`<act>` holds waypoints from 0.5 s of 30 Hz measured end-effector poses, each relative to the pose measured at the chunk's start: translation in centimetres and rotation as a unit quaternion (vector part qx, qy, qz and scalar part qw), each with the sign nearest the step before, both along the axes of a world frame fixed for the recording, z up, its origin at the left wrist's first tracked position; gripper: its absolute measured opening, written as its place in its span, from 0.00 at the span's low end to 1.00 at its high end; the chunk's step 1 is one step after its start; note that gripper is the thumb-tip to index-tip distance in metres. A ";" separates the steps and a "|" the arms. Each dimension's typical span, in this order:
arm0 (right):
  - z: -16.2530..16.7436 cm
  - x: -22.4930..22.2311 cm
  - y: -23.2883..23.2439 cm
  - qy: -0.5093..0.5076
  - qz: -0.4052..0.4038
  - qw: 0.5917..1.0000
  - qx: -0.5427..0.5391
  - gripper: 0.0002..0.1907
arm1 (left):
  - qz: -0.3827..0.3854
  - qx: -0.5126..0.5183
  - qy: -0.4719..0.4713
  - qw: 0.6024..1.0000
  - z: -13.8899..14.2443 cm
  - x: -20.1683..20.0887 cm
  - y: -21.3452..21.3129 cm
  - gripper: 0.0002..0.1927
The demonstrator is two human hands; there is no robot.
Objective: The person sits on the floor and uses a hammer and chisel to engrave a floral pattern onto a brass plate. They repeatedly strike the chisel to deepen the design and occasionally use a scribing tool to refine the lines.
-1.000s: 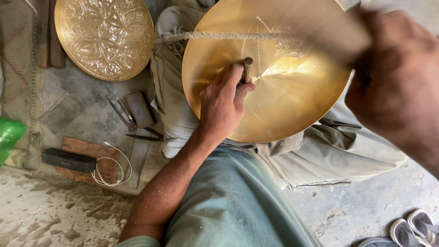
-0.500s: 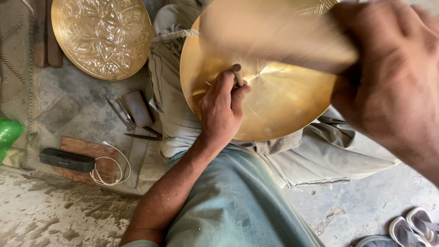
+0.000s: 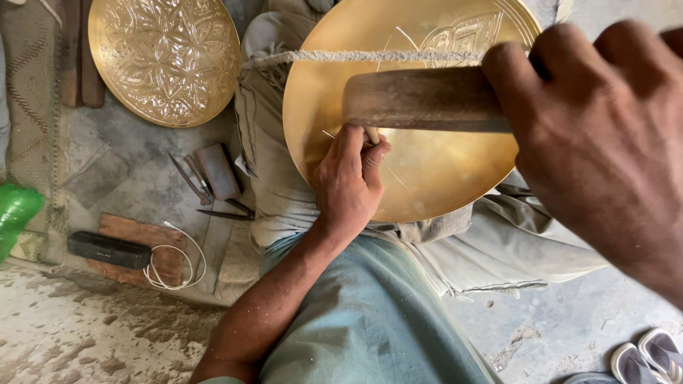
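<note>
Left hand (image 3: 348,181) grip pinches chisel (image 3: 373,135) on brass plate (image 3: 427,171); right hand (image 3: 605,135) clenches hammer (image 3: 427,99) above.

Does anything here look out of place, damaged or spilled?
Nothing stands out. The left hand pinches a small punch against the plain brass plate on the lap, the right hand holds a wooden mallet above it, and a finished engraved plate lies flat on the floor beside hand tools.
</note>
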State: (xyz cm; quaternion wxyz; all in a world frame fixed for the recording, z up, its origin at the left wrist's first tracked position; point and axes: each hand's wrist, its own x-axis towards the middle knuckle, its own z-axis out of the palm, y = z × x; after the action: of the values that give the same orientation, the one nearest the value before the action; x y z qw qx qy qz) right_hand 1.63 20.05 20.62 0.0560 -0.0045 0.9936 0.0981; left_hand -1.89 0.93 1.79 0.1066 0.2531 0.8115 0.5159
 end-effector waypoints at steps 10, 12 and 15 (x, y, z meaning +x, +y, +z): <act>0.1 -0.8 -0.2 -0.017 0.008 1.000 -0.013 0.25 | 0.007 0.019 -0.004 1.000 0.4 0.4 -0.2 0.09; 0.1 -0.8 -0.3 -0.011 0.009 1.000 -0.015 0.24 | 0.012 0.006 -0.013 1.000 0.4 0.5 -0.1 0.10; 0.1 -0.7 -0.4 -0.014 0.014 1.000 -0.003 0.22 | 0.006 0.023 -0.017 1.000 0.5 0.6 -0.1 0.08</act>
State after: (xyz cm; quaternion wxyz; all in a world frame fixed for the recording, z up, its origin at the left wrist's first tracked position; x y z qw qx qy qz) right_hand 0.90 19.68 20.68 0.0684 -0.0199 0.9929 0.0955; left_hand -1.28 0.78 2.31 0.1112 0.2416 0.7991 0.5392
